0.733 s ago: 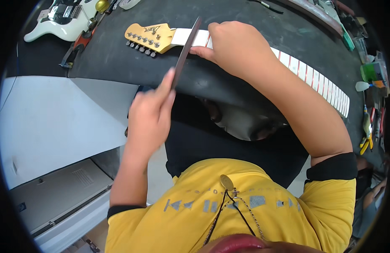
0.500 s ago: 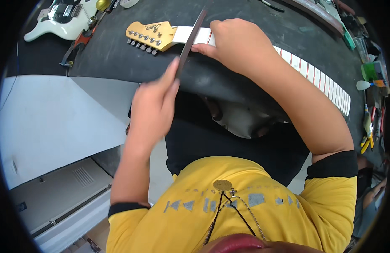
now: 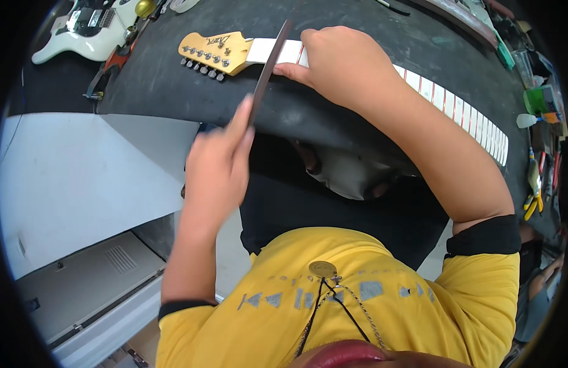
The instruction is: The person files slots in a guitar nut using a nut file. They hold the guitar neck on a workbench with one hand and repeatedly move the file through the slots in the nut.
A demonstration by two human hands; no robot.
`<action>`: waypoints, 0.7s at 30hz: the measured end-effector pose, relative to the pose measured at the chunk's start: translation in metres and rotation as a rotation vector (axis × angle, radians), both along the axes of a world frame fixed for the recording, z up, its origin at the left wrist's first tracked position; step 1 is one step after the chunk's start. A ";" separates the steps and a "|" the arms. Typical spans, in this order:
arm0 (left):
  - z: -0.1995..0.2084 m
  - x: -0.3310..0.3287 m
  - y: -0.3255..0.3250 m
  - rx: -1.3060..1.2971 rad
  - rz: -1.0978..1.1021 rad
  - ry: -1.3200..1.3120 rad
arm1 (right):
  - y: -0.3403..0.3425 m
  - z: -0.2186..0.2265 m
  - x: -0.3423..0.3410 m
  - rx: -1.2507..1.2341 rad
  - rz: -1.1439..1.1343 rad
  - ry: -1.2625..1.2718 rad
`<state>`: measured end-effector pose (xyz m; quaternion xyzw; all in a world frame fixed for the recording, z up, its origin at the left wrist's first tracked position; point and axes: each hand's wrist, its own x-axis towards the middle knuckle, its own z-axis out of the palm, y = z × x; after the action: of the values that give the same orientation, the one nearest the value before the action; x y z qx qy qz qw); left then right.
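Observation:
A guitar neck (image 3: 449, 103) lies across the dark bench, its fingerboard masked in white tape with reddish fret lines between the strips. Its pale yellow headstock (image 3: 211, 51), with metal tuners along the near side, points left. My right hand (image 3: 340, 62) is wrapped over the neck a short way from the headstock and pins it down. In my left hand (image 3: 215, 168) is a long, thin, dark flat file (image 3: 269, 72), its forefinger stretched along it. The file lies slantwise across the taped neck between the headstock and my right hand. Its handle end is hidden in my fingers.
At the far left lie a white electric guitar body (image 3: 81, 38) and a red-orange clamp (image 3: 116, 60). Along the right side are yellow-handled pliers (image 3: 533, 199), a small white bottle (image 3: 526, 121) and a green container (image 3: 540, 101). The bench's near edge (image 3: 155, 115) borders a white panel (image 3: 81, 184).
My left hand has drawn the file back toward me and slightly left. My right hand keeps its hold, and the neck stays in place.

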<state>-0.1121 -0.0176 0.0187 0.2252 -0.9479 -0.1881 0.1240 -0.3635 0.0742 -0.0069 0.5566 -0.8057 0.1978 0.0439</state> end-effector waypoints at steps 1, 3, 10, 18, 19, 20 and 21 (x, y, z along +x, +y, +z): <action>-0.006 0.036 0.010 -0.052 -0.018 0.029 | -0.002 0.002 0.003 -0.004 0.006 0.003; -0.010 0.059 0.014 -0.087 -0.038 0.057 | -0.002 0.001 0.005 0.009 0.010 0.005; 0.015 -0.052 -0.018 -0.060 0.010 0.011 | -0.007 0.005 0.002 0.025 0.035 -0.010; 0.002 0.054 0.013 -0.033 -0.033 0.042 | -0.004 0.010 0.006 0.091 -0.018 0.013; 0.003 0.060 0.015 -0.040 -0.023 0.027 | -0.005 0.005 0.005 0.050 -0.017 0.027; 0.005 0.065 0.020 -0.043 0.006 0.009 | -0.004 0.003 0.007 0.012 0.002 0.039; 0.009 0.056 0.020 -0.040 0.016 0.008 | -0.003 0.003 0.009 0.014 0.012 0.039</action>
<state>-0.0561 0.0022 0.0281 0.2296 -0.9491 -0.1689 0.1338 -0.3545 0.0715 -0.0034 0.5654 -0.8028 0.1816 0.0542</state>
